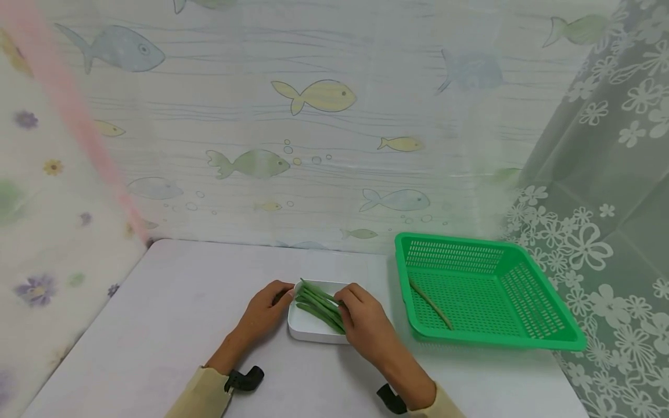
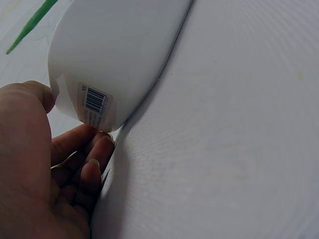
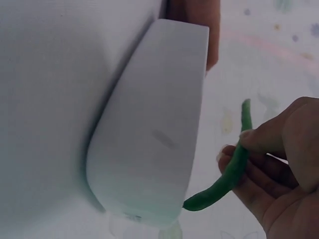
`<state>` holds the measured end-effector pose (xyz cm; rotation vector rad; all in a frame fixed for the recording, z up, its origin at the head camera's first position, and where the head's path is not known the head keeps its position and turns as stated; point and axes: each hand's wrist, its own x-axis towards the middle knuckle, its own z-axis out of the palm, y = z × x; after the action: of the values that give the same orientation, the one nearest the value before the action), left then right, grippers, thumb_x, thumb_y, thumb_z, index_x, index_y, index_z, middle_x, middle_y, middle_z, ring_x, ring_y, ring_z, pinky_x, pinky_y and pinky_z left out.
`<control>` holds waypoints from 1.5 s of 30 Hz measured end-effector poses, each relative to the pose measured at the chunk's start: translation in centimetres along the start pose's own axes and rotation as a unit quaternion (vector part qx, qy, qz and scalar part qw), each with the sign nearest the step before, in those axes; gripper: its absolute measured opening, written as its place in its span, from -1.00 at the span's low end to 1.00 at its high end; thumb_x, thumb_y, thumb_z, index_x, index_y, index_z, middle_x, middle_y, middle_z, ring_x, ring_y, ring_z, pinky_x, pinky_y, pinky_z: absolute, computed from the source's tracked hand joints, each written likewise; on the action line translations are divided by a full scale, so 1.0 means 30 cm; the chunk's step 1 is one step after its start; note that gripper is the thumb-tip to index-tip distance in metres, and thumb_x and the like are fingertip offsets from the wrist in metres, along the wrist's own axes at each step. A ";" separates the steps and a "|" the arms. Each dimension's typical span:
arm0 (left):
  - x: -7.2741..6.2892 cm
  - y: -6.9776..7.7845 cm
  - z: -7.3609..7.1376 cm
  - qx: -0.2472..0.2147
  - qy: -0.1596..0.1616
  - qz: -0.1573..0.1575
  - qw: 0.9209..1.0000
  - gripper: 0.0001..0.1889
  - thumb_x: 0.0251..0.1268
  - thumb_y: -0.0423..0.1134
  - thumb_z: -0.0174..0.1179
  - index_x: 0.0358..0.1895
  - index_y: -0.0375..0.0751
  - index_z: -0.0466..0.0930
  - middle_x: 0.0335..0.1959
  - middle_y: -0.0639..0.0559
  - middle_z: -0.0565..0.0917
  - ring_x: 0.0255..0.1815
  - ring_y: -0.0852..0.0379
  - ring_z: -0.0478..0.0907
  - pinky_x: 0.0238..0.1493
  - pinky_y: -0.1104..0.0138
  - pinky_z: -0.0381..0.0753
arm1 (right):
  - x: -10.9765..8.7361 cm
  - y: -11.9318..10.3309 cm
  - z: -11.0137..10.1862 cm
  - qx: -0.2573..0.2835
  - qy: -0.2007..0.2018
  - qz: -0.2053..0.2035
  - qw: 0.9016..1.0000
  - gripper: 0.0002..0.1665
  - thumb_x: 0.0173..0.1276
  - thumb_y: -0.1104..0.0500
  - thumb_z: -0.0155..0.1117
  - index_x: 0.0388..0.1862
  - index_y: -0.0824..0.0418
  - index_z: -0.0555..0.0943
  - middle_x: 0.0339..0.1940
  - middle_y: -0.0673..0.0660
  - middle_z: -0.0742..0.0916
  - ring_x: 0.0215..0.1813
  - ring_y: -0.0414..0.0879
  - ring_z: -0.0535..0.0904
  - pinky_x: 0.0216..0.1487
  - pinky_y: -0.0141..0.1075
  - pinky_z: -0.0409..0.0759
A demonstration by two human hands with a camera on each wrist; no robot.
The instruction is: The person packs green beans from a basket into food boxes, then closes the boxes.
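A small white tray (image 1: 313,336) stands on the table, with several green beans (image 1: 316,304) lying slantwise in it. My left hand (image 1: 265,309) holds the tray's left end, thumb at the rim and fingertips low on the outer wall beside a barcode label (image 2: 94,102). Over the tray's right side, my right hand (image 1: 367,325) pinches one green bean (image 3: 232,177) between thumb and fingers. That bean's lower tip overlaps the tray's rim in the right wrist view.
To the right stands a green perforated basket (image 1: 502,343) with a single long, thin, brownish-green bean or stalk (image 1: 431,303) inside. A white cloth covers the table (image 1: 172,290). Behind it hangs a fish-print curtain (image 1: 324,174), and a floral sheer (image 1: 596,249) hangs at right.
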<state>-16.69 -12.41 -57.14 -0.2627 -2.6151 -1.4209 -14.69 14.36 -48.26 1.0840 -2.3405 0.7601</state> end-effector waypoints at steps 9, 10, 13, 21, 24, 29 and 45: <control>-0.005 0.015 -0.005 0.000 0.006 0.009 1.000 -0.67 0.70 -0.04 0.13 0.27 -0.10 0.68 0.11 0.08 0.72 0.08 0.13 0.62 0.14 0.07 0.59 | -0.004 0.009 0.054 0.004 0.015 0.009 1.000 -0.68 0.28 0.55 0.47 -0.08 0.26 0.67 -0.11 0.06 0.67 -0.08 -0.11 0.69 -0.12 -0.33 0.71; -0.004 0.013 -0.003 0.002 0.005 0.007 1.000 -0.67 0.69 -0.04 0.13 0.27 -0.10 0.68 0.11 0.08 0.72 0.08 0.13 0.62 0.14 0.07 0.59 | -0.006 0.013 0.060 0.001 0.015 0.009 1.000 -0.68 0.28 0.54 0.47 -0.08 0.26 0.67 -0.11 0.06 0.67 -0.08 -0.11 0.69 -0.12 -0.33 0.71; -0.002 0.008 0.000 0.006 0.007 0.009 1.000 -0.68 0.69 -0.05 0.13 0.27 -0.09 0.68 0.10 0.09 0.72 0.07 0.14 0.62 0.13 0.08 0.59 | -0.012 0.025 0.072 -0.004 0.011 0.014 1.000 -0.68 0.29 0.53 0.48 -0.08 0.25 0.68 -0.11 0.05 0.68 -0.09 -0.12 0.69 -0.13 -0.32 0.71; 0.000 0.006 0.002 0.004 0.005 0.007 1.000 -0.67 0.69 -0.03 0.14 0.26 -0.09 0.68 0.09 0.11 0.72 0.03 0.16 0.60 0.11 0.11 0.59 | -0.021 0.043 0.087 -0.005 -0.027 0.040 0.999 -0.70 0.29 0.49 0.51 -0.07 0.24 0.69 -0.15 0.06 0.69 -0.17 -0.15 0.67 -0.18 -0.31 0.70; 0.001 0.003 0.002 0.005 0.003 0.004 1.000 -0.68 0.69 -0.03 0.14 0.26 -0.08 0.68 0.08 0.12 0.71 0.02 0.17 0.59 0.11 0.12 0.58 | -0.022 0.046 0.092 -0.008 -0.034 0.043 0.998 -0.69 0.29 0.49 0.51 -0.07 0.22 0.69 -0.15 0.05 0.69 -0.18 -0.15 0.66 -0.19 -0.32 0.69; -0.001 0.003 -0.001 0.007 0.003 0.000 1.000 -0.68 0.69 -0.05 0.14 0.26 -0.09 0.68 0.09 0.11 0.71 0.03 0.17 0.60 0.13 0.09 0.58 | -0.022 0.048 0.097 -0.014 -0.033 0.040 0.999 -0.67 0.27 0.52 0.51 -0.10 0.21 0.69 -0.17 0.05 0.69 -0.21 -0.17 0.65 -0.22 -0.33 0.68; 0.000 0.015 -0.002 0.007 0.005 0.005 1.000 -0.68 0.68 -0.08 0.16 0.25 -0.13 0.69 0.09 0.06 0.72 0.05 0.14 0.60 0.13 0.05 0.59 | -0.024 0.052 0.094 -0.030 -0.041 0.045 0.998 -0.65 0.24 0.53 0.50 -0.09 0.22 0.68 -0.18 0.07 0.69 -0.24 -0.15 0.65 -0.22 -0.32 0.68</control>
<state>-16.60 -12.22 -56.73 -0.2662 -2.6115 -1.3971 -15.96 13.80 -51.25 1.0074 -2.4795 0.6850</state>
